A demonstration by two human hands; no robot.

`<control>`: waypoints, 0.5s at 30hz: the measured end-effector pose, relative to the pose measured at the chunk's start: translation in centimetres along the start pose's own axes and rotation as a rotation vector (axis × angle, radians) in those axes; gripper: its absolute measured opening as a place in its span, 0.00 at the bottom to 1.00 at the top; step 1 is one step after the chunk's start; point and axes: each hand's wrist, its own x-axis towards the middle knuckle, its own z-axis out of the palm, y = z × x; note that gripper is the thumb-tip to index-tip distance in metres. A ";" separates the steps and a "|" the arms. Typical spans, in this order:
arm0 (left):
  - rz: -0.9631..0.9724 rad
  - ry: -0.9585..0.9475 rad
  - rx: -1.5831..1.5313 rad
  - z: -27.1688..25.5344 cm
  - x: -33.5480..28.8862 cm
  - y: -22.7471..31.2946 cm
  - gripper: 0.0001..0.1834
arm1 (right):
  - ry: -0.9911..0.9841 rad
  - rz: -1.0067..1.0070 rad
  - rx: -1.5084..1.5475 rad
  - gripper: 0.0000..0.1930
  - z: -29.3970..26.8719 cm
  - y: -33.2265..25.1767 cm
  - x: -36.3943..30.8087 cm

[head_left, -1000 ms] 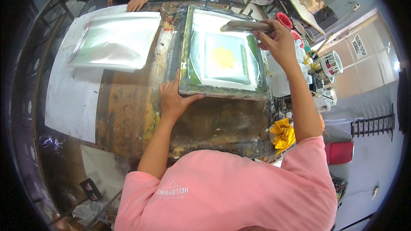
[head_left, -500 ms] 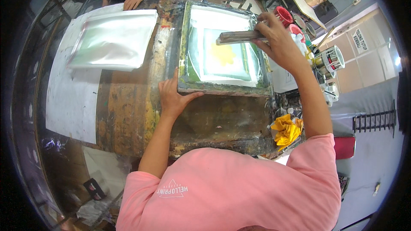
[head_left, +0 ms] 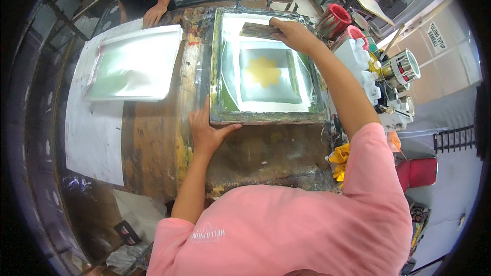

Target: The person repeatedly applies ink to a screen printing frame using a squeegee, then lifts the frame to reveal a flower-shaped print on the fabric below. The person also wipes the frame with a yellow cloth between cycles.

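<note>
A screen printing frame [head_left: 268,118] lies on the stained work table, with a yellow flower-like shape [head_left: 263,71] showing through its mesh. Held in my right hand [head_left: 296,36], a wooden squeegee [head_left: 257,30] rests near the far end of the screen. The fingers are closed round its right part. At the near left corner of the frame is my left hand [head_left: 203,134], gripping that corner with the thumb along the near edge and a finger along the left side.
Left of the frame, shiny silvery sheets [head_left: 135,64] lie on white paper [head_left: 94,145]. A person's hand [head_left: 155,15] touches the table's far side. Paint cans [head_left: 335,22], white bottles [head_left: 369,87] and a crumpled yellow cloth or paper [head_left: 339,162] stand or lie along the right.
My right hand has moved the squeegee leftward and to the far end of the screen, uncovering the yellow shape more fully. My left hand keeps its place on the corner.
</note>
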 end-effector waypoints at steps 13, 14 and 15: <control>0.066 0.026 0.060 0.2 -0.2 -0.6 0.69 | -0.010 -0.063 -0.061 0.19 5.5 1.3 0.9; 0.075 0.031 0.068 0.2 -0.1 -0.6 0.69 | 0.036 -0.011 -0.045 0.18 5.6 0.4 0.2; 0.084 0.035 0.077 0.2 -0.1 -0.6 0.70 | 0.028 -0.011 -0.043 0.19 5.6 0.5 0.2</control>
